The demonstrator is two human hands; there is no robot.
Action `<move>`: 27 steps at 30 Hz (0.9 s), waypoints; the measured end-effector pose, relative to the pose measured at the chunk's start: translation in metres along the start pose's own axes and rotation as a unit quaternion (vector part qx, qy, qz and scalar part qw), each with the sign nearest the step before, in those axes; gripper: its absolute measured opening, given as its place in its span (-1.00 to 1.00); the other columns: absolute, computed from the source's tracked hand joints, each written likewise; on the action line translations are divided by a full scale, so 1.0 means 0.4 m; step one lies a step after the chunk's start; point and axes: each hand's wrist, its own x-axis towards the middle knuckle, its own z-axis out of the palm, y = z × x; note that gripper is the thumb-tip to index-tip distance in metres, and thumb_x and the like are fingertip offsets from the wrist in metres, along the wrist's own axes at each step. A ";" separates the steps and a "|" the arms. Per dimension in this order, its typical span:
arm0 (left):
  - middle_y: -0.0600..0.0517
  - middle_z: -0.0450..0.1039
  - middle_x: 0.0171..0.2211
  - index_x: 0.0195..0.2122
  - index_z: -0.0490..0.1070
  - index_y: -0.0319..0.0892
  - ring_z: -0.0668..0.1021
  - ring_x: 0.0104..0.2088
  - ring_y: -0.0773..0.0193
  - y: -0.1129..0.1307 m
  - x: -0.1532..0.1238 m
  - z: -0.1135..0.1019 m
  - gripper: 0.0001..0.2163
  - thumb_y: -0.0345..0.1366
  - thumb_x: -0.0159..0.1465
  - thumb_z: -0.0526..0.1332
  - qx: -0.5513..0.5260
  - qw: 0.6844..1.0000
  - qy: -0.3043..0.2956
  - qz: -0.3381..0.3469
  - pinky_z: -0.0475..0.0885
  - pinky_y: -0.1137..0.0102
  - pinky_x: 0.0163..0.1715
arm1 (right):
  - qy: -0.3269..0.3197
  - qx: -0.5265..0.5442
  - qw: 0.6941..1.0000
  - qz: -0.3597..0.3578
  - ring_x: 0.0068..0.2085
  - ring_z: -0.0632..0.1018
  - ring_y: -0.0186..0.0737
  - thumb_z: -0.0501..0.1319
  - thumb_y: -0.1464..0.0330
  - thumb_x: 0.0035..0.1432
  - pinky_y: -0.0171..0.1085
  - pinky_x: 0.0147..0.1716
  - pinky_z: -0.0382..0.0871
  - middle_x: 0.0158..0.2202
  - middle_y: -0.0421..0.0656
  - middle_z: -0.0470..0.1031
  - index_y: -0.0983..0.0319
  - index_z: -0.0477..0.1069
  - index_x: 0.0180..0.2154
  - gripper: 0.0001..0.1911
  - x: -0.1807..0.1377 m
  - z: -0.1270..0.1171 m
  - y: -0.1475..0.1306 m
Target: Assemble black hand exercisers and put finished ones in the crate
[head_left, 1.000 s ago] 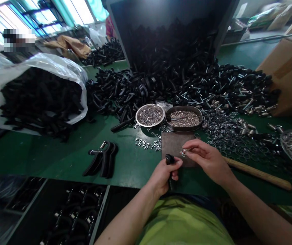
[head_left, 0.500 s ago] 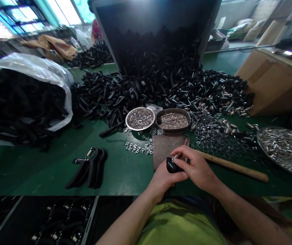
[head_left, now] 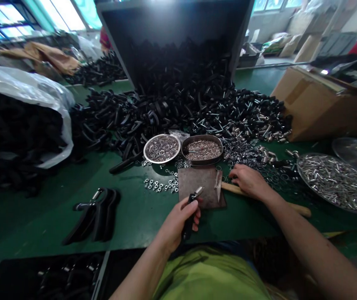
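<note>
My left hand [head_left: 178,223] is closed around a black handle [head_left: 188,223] with a small metal spring [head_left: 198,191] sticking out of its top end. It hovers at the near edge of a flat brown metal plate [head_left: 198,185]. My right hand [head_left: 249,180] lies over the wooden handle of a hammer [head_left: 293,207], fingers curled on it just right of the plate. The hammer's head [head_left: 217,185] rests on the plate.
Two round trays of small metal parts [head_left: 162,148] [head_left: 202,149] sit behind the plate, with loose washers [head_left: 161,184] beside them. A big heap of black handles [head_left: 178,104] spills from a bin. Finished grips [head_left: 95,214] lie left. A pan of pins [head_left: 333,181] and a cardboard box [head_left: 318,102] stand right.
My right hand left the black handle and moved right onto the hammer's handle. The left hand tilted the handle, its spring now showing at the top. The view has shifted to the right.
</note>
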 end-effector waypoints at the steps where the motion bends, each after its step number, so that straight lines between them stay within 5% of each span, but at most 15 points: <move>1: 0.06 0.27 -0.46 -0.21 0.37 -0.26 0.33 -0.51 0.42 0.001 0.006 0.000 -0.60 0.01 0.13 0.22 0.003 1.000 0.010 -0.002 0.25 0.53 -0.59 | -0.001 0.000 1.000 -0.003 -0.20 0.43 -0.15 0.17 0.43 0.04 -0.28 -0.33 0.24 -0.30 -0.12 0.41 0.19 0.48 -0.41 -0.89 0.002 -0.003 -0.001; 4: 0.08 0.23 -0.49 -0.25 0.39 -0.28 0.29 -0.53 0.44 0.001 0.022 0.007 -0.56 0.07 0.14 0.18 -0.021 0.999 0.028 -0.022 0.21 0.55 -0.61 | 0.012 0.022 1.000 -0.012 -0.19 0.43 -0.17 0.11 0.38 0.10 -0.27 -0.30 0.25 -0.25 -0.11 0.41 0.21 0.42 -0.43 -0.87 -0.001 -0.024 -0.022; 6: 0.11 0.20 -0.51 -0.27 0.38 -0.26 0.25 -0.56 0.46 -0.001 0.032 0.018 -0.52 0.13 0.13 0.14 -0.061 0.997 0.019 -0.042 0.15 0.57 -0.64 | 0.033 0.138 0.989 -0.031 -0.18 0.44 -0.20 0.08 0.35 0.13 -0.27 -0.25 0.28 -0.20 -0.11 0.42 0.22 0.37 -0.39 -0.87 -0.015 -0.040 -0.057; 10: 0.12 0.18 -0.51 -0.27 0.36 -0.24 0.21 -0.56 0.46 0.005 0.048 0.051 -0.46 0.22 0.10 0.08 -0.116 0.991 -0.013 -0.070 0.11 0.59 -0.64 | 0.002 0.411 0.909 -0.069 -0.35 0.46 -0.28 -0.02 0.27 0.23 -0.28 -0.34 0.32 -0.37 -0.19 0.42 0.21 0.26 -0.28 -0.83 -0.070 -0.056 -0.172; 15: 0.10 0.19 -0.49 -0.34 0.31 -0.22 0.24 -0.53 0.45 0.010 0.048 0.084 -0.50 0.21 0.12 0.08 -0.114 0.991 -0.026 -0.066 0.13 0.58 -0.62 | 0.048 0.289 0.953 -0.078 -0.42 0.45 -0.27 -0.03 0.37 0.24 -0.28 -0.38 0.26 -0.49 -0.22 0.39 0.19 0.23 -0.32 -0.89 -0.110 -0.024 -0.273; 20: 0.09 0.19 -0.50 -0.40 0.30 -0.24 0.24 -0.52 0.44 -0.008 0.042 0.089 -0.52 0.17 0.13 0.10 -0.067 0.996 -0.015 -0.052 0.13 0.57 -0.62 | 0.073 0.222 0.969 -0.082 -0.37 0.49 -0.24 -0.02 0.38 0.26 -0.29 -0.35 0.27 -0.44 -0.18 0.46 0.21 0.31 -0.18 -0.83 -0.115 0.004 -0.262; 27: 0.08 0.20 -0.50 -0.41 0.27 -0.23 0.24 -0.51 0.41 -0.021 0.039 0.099 -0.53 0.17 0.15 0.08 -0.051 0.998 -0.020 -0.040 0.16 0.54 -0.60 | 0.127 0.192 0.968 -0.098 -0.38 0.50 -0.28 -0.03 0.38 0.28 -0.32 -0.37 0.25 -0.44 -0.18 0.49 0.21 0.36 -0.24 -0.80 -0.139 0.014 -0.259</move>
